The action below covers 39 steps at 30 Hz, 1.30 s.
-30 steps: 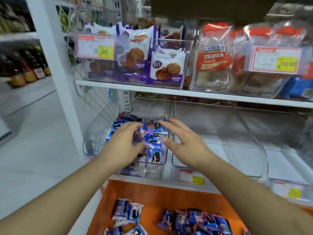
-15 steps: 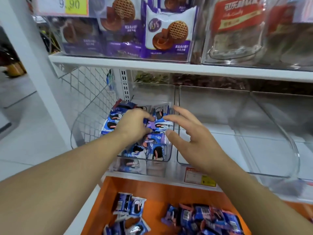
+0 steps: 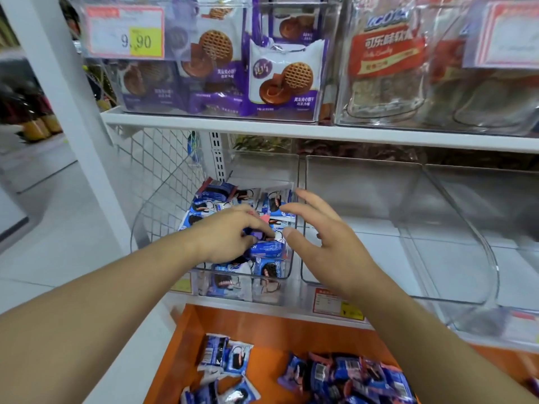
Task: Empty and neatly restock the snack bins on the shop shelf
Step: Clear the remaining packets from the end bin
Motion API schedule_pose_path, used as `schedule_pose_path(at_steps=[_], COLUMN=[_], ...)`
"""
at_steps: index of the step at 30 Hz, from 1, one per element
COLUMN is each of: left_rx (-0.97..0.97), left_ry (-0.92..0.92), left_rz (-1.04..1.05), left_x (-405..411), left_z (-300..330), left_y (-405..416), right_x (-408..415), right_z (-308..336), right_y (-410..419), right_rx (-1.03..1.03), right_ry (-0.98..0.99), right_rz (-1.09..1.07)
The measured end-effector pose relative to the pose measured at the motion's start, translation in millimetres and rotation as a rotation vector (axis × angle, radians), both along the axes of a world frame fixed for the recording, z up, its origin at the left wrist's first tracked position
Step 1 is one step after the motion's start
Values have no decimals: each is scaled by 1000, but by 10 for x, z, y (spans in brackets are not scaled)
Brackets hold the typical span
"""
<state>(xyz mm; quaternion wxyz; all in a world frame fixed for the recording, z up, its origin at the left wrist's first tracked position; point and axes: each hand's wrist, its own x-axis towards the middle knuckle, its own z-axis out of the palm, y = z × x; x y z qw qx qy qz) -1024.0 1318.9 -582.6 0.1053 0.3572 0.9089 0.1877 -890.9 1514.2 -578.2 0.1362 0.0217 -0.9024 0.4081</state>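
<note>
Since the earlier frame, the left hand has been pushed deeper into the clear bin at 12 o'clock. Its fingers are curled among blue snack packets; whether one is gripped cannot be told. The right hand is held just beside the bin at 1 o'clock, fingers spread, nothing held.

Left hand fingertips hidden among blue packets; grip unclear.

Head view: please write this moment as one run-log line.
left hand: on packets in bin | right hand: open beside bin | next bin: empty | tray: loose packets
</note>
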Motion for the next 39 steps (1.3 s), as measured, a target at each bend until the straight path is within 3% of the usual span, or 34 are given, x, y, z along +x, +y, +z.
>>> schedule_pose_path(at_steps=[4,10,17,21,25,27,29,32,39], left_rx=[-1,39,364,648,725,745,679,530,414], left_ry=[-106,14,73,-27,-79,-147,-187,-269,-309], left_rz=[2,60,264,334,321,284,227,187,101], left_x=[-61,-28,222,795,1468,1792,2050,2379,2883], left_z=[-44,-32,203,480,590,551,429,216,-228], left_y=[-73,-43,-358,-590,-565,-457,-335,-164,300], right_x=[-16,-14,30,195,744,1113,1423,1826,2427], right_z=[-1,-8,57,220,465,468,383,193,-90], right_y=[-1,-6,-10,-25,-193,-257,-164,199,719], right_rx=[3,-13,-21,-40,-57,-134,-135,-50,201], right_ry=[1,18,-9,33,101,52,-8,-150,-604], right_rz=[-2,-7,-6,-8,142,189,90,-70,-62])
